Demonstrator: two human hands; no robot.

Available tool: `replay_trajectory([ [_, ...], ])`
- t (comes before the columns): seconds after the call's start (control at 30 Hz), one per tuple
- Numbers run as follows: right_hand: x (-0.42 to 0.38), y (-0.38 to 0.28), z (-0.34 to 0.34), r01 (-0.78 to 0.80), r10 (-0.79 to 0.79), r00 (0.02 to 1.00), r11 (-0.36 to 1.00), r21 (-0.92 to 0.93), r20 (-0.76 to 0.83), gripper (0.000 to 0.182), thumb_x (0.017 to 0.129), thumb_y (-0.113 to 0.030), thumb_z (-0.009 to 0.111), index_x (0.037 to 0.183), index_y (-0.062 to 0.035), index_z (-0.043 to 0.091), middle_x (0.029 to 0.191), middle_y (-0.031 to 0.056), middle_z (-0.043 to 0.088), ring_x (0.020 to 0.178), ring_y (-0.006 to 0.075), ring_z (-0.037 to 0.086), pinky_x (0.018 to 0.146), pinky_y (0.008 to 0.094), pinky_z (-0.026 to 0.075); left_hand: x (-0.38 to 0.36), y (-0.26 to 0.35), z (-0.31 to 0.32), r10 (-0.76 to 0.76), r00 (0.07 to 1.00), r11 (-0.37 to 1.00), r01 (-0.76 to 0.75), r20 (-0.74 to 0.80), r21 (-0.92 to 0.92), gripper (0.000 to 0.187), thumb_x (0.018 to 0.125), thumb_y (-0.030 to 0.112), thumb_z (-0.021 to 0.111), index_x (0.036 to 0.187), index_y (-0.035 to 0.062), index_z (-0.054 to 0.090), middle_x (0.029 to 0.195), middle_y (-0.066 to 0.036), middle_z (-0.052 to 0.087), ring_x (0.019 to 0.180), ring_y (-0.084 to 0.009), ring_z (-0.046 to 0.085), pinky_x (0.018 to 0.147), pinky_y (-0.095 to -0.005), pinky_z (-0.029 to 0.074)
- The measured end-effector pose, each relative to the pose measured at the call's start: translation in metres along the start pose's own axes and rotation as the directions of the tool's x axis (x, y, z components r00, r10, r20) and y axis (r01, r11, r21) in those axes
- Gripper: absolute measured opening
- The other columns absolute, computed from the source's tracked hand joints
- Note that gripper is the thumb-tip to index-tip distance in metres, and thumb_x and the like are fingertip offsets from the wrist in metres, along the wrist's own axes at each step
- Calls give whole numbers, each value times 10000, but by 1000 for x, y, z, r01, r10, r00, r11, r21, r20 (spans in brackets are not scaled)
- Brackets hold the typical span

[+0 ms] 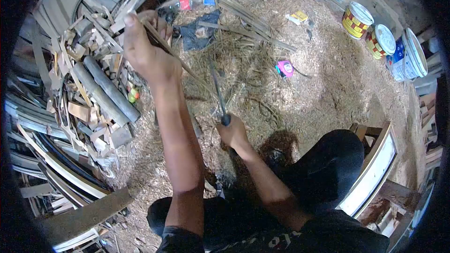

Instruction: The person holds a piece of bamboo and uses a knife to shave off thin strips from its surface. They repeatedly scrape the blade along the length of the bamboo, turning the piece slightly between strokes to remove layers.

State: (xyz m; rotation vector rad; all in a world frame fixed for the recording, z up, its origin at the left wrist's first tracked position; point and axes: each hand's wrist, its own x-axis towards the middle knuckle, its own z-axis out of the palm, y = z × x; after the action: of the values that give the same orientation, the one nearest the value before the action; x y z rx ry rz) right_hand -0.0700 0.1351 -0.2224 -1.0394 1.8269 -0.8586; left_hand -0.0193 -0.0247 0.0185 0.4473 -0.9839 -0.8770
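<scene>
Raised at the upper left, my left hand (150, 51) is closed around a long thin strip (188, 68) that looks like split cane or wood. The strip slants down to the right, toward my other hand. My right hand (233, 133), low in the middle, grips the dark handle of a knife (217, 86). Its long narrow blade points up and away from me, and the strip's lower end overlaps the blade near the handle. Below and beyond both hands, thin shavings (243, 65) lie heaped on the ground.
Wood offcuts (89, 84) and two round poles (105, 89) fill the left side. A pink tape measure (284, 68) lies on the sawdust-covered ground (337, 84). Several buckets (357, 20) stand at the upper right. A white-topped wooden frame (370, 173) is beside my bent knee.
</scene>
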Motion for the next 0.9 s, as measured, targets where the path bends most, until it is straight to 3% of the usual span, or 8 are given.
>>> replay_trajectory([
  [0.17, -4, -21, 4, 232, -205, 972, 890, 393, -111, 169, 741, -137, 659, 800, -9, 566, 622, 127, 566, 570, 226, 544, 551, 376, 438, 1, -5, 4, -9, 994, 997, 17, -105, 81, 502, 943, 464, 497, 793, -14, 537, 694, -44, 482, 581, -115, 403, 521, -252, 305],
  [0.23, -5, -22, 1, 242, -214, 965, 949, 201, -150, 179, 744, -144, 668, 804, -8, 569, 625, 128, 576, 565, 237, 560, 550, 383, 447, 4, -2, -7, -8, 1000, 996, 10, -12, 94, 535, 944, 482, 483, 800, -30, 539, 696, -53, 489, 578, -119, 407, 516, -248, 302],
  [0.37, 13, 32, 7, -144, 142, 987, 989, 28, 81, 210, 755, -196, 657, 807, -8, 579, 643, 127, 594, 591, 260, 596, 566, 402, 456, 3, 4, -9, -31, 999, 995, 33, -20, 94, 485, 918, 521, 505, 794, 56, 449, 720, -39, 433, 577, -119, 353, 508, -239, 284],
  [0.5, -1, 1, 3, 61, -56, 998, 991, 118, -41, 229, 763, -217, 653, 834, -8, 591, 661, 125, 600, 576, 234, 564, 578, 388, 454, 7, -8, -10, -10, 1000, 999, 11, -16, 46, 508, 958, 450, 469, 834, -37, 545, 721, -68, 508, 577, -121, 406, 505, -256, 300],
  [0.53, 2, -3, 0, 10, -18, 998, 989, 148, 53, 281, 733, -190, 679, 916, 12, 609, 836, 215, 654, 769, 356, 638, 713, 404, 496, 8, -9, -10, 4, 1000, 999, -5, 14, 52, 494, 962, 440, 465, 841, -32, 548, 725, -71, 514, 581, -121, 408, 507, -255, 301],
  [0.63, 6, 11, 8, -59, 56, 998, 985, 163, 25, 297, 728, -204, 680, 912, 18, 609, 836, 232, 646, 795, 368, 640, 721, 411, 499, 8, -7, -6, -23, 994, 999, 27, -108, 33, 473, 974, 419, 443, 839, -23, 544, 730, -73, 516, 585, -120, 408, 514, -259, 304],
  [0.67, 13, 51, 25, -46, 49, 998, 997, 58, -47, 270, 739, -247, 682, 779, 0, 579, 666, 146, 599, 604, 275, 573, 587, 396, 454, 11, -7, -15, -13, 1000, 1000, 13, 9, -2, 473, 979, 411, 436, 836, -28, 539, 730, -74, 508, 591, -121, 411, 522, -262, 313],
  [0.9, 11, 117, 53, -202, 202, 979, 979, -6, -35, 336, 712, -272, 686, 765, 49, 602, 702, 209, 623, 684, 352, 629, 653, 420, 491, 3, -7, 0, 21, 1000, 991, -21, 2, 131, 535, 968, 455, 451, 813, -50, 534, 679, -60, 473, 566, -123, 402, 516, -258, 317],
])
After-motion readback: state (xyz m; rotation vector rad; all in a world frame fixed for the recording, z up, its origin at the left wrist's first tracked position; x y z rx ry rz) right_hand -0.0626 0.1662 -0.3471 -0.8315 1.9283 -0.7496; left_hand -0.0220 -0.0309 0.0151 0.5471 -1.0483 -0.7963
